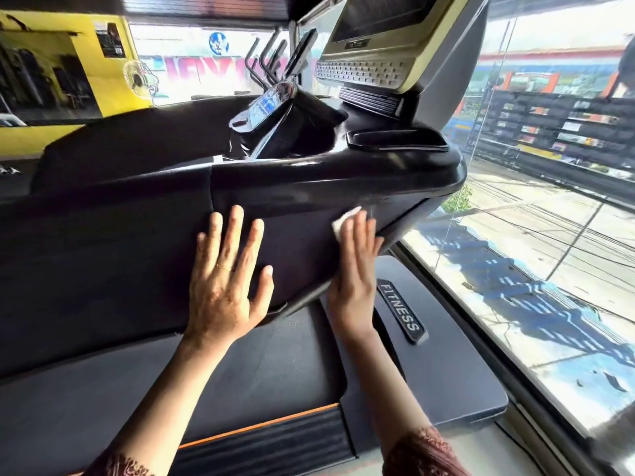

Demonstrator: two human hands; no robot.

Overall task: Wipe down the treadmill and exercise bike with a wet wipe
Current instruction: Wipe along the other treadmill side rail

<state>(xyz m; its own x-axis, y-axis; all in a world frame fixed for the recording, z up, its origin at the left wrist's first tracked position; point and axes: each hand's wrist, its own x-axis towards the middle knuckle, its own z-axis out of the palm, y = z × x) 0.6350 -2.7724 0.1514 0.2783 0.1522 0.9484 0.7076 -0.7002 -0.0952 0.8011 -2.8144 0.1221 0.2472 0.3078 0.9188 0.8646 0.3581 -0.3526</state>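
The treadmill (120, 252) is seen from close above, its black console housing filling the middle of the view. The left hand (223, 280) is laid flat on the front panel of this housing, with its fingers (233, 228) straight and spread apart; nothing is held in it. A thin ring (225, 267) is worn on one of its fingers.

The right hand (354, 269) is placed just beside it, nearer the right edge of the panel. A white wet wipe (343, 221) is pressed against the panel under the right hand's straight, closed-together fingers, and a crumpled part of the wipe shows above and to the left of the fingertips. The right thumb cannot be made out.

Above the panel, a screen (378, 15) in a pale frame and a keypad (360, 72) below it are mounted on the console. Below the hands, the dark belt (257, 372) is seen, with an orange strip (261, 426) across a ribbed step. A plate lettered FITNESS (400, 309) is fixed to the side rail on the right. A large window (549, 235) runs along the right side, with a sunlit street seen through it. A yellow poster (68, 63) hangs on the wall at the left. Patterned sleeves (422, 455) cover both forearms at the bottom edge.
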